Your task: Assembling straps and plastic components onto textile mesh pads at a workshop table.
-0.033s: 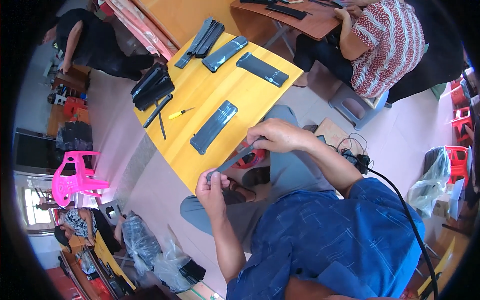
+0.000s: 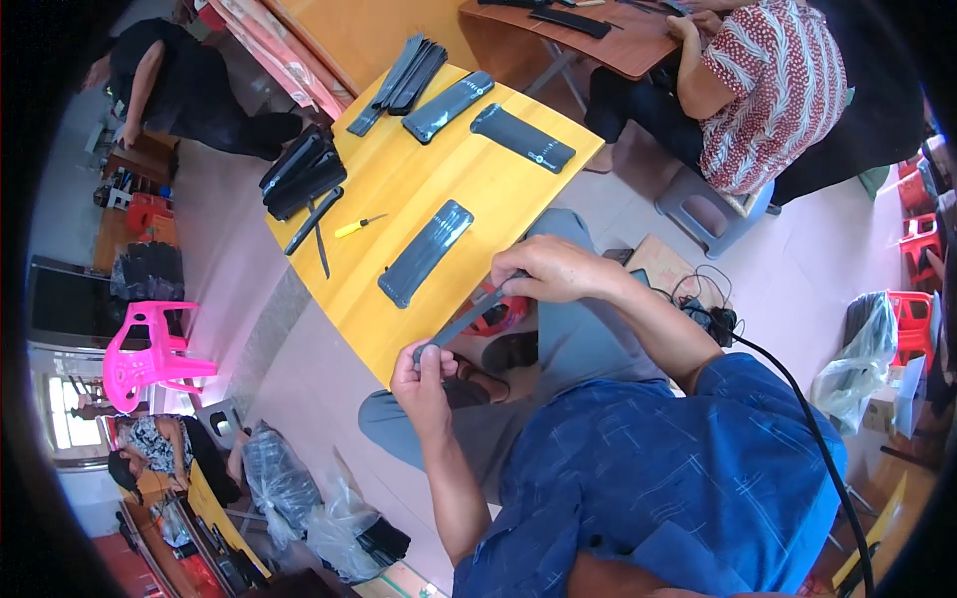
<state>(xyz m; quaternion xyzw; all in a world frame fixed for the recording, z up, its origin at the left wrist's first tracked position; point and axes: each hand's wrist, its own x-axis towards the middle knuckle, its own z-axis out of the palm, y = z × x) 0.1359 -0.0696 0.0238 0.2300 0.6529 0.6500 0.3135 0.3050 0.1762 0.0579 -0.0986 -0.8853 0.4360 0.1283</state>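
Observation:
A narrow dark grey strip (image 2: 467, 321) is stretched taut between my hands, over my lap beside the table's near edge. My left hand (image 2: 424, 377) pinches its lower end between thumb and fingers. At the upper end my right hand (image 2: 551, 269) grips it, with fingers curled round. Closest to my hands on the yellow table (image 2: 399, 204) lies a flat, dark, glossy pouch (image 2: 427, 254). Two similar pouches, one dark (image 2: 523, 140) and one shiny (image 2: 449, 107), lie farther back.
At the table's far end are a stack of dark flat pieces (image 2: 411, 78) and a black bundle (image 2: 304, 174). A yellow-handled screwdriver (image 2: 354, 228) lies beside black strips (image 2: 317, 224). A co-worker in a patterned top (image 2: 773, 95) sits at right. A pink stool (image 2: 150, 351) stands left.

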